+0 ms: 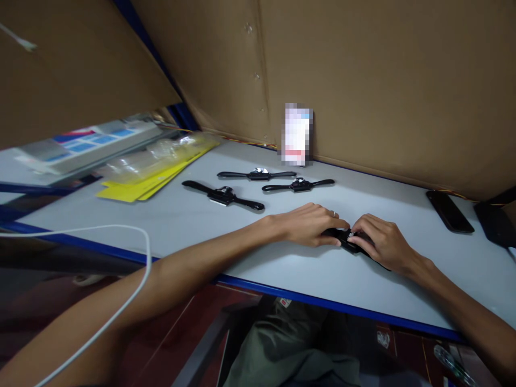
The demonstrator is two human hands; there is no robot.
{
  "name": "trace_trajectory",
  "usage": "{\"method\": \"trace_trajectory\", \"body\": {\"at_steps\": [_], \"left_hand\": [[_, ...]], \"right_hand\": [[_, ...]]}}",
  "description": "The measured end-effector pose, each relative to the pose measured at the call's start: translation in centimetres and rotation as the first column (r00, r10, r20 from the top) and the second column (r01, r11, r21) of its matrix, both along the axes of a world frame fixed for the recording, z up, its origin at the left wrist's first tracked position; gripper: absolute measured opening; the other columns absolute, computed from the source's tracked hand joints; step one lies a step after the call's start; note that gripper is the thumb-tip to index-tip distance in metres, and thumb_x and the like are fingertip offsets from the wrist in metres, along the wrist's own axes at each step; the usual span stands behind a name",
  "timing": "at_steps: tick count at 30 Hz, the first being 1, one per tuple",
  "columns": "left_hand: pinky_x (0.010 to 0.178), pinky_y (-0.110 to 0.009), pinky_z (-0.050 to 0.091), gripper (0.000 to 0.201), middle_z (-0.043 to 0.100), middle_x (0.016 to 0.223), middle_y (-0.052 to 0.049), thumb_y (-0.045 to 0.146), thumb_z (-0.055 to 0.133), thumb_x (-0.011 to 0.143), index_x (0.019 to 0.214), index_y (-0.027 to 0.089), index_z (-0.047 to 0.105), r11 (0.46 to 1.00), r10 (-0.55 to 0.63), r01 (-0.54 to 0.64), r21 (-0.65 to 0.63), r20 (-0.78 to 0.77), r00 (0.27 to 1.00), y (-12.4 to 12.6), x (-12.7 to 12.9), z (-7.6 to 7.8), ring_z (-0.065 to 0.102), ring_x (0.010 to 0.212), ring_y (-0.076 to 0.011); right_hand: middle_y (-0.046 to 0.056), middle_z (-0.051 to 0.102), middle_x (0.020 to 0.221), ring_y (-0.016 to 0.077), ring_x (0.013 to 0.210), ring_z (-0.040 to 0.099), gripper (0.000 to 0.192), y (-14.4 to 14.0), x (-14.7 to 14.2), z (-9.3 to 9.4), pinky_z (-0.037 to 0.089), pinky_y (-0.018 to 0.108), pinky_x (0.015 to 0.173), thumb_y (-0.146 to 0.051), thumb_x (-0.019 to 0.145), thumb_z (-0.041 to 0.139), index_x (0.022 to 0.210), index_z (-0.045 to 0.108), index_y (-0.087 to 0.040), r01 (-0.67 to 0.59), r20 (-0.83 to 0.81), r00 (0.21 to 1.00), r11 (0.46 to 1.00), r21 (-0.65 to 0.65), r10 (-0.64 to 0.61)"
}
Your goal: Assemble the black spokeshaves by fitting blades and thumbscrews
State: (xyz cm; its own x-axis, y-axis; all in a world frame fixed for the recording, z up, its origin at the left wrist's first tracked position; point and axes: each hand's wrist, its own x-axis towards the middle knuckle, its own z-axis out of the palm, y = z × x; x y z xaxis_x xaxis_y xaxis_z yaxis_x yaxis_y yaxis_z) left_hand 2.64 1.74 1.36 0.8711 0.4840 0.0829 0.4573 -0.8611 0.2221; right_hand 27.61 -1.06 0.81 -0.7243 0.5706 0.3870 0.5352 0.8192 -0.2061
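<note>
A black spokeshave [350, 246] lies on the grey tabletop, partly covered by both hands. My left hand [312, 224], with a ring on one finger, is closed around its left handle. At its middle, the thumb and fingertips of my right hand [381, 239] pinch a small metal part too hidden to name, while the right handle runs beneath that palm. Farther back and to the left lie three more black spokeshaves: one nearest me [223, 195], one at the back [257, 174], and one to the right [299, 185].
A phone with a blurred screen [297, 134] leans on the brown back panel. Yellow sheets and clear plastic bags [159, 169] lie at left. A dark phone [449, 211] and a black box [495, 223] sit at right. A white cable [148, 247] crosses my left forearm.
</note>
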Motion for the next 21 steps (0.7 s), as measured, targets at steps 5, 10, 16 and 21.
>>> {"method": "trace_trajectory", "body": {"at_steps": [5,10,16,21], "left_hand": [[0.060,-0.030,0.035,0.039,0.073,0.106,-0.009,0.044,0.054,0.101,0.134,0.023,0.061,1.000,0.004,-0.004,-0.004,-0.006,1.000,-0.15,0.05,0.20,0.068,0.086,-0.0225],[0.060,-0.031,0.036,0.040,0.073,0.107,-0.010,0.044,0.053,0.101,0.135,0.023,0.060,1.000,0.009,-0.009,-0.005,-0.007,1.000,-0.21,0.06,0.20,0.068,0.086,-0.0227],[0.061,-0.031,0.036,0.039,0.073,0.106,-0.010,0.044,0.053,0.102,0.134,0.023,0.060,1.000,0.004,-0.004,-0.006,-0.005,1.000,-0.11,0.05,0.15,0.068,0.086,-0.0232],[0.060,-0.031,0.036,0.039,0.073,0.105,-0.009,0.044,0.053,0.101,0.134,0.023,0.060,1.000,0.007,-0.007,-0.001,-0.009,1.000,-0.13,0.12,0.25,0.068,0.085,-0.0230]], "right_hand": [[0.006,0.067,0.085,0.0164,0.070,0.061,0.019,-0.08,-0.13,0.01,0.049,0.030,0.061,-0.032,0.104,0.052,0.091,0.059,-0.020,-0.002,-0.003,1.000,1.000,0.014,0.002],[0.006,0.067,0.086,0.0164,0.072,0.061,0.021,-0.02,-0.13,-0.04,0.049,0.031,0.062,-0.034,0.105,0.050,0.092,0.058,-0.020,0.009,0.011,1.000,1.000,0.009,-0.009],[0.006,0.067,0.085,0.0169,0.071,0.061,0.022,-0.05,-0.17,0.07,0.049,0.031,0.061,-0.035,0.105,0.049,0.091,0.057,-0.020,0.007,0.015,1.000,1.000,0.010,-0.007],[0.006,0.067,0.085,0.0172,0.071,0.062,0.021,-0.09,-0.19,0.04,0.049,0.031,0.061,-0.033,0.105,0.050,0.091,0.059,-0.020,0.011,0.015,1.000,1.000,0.006,-0.011]]}}
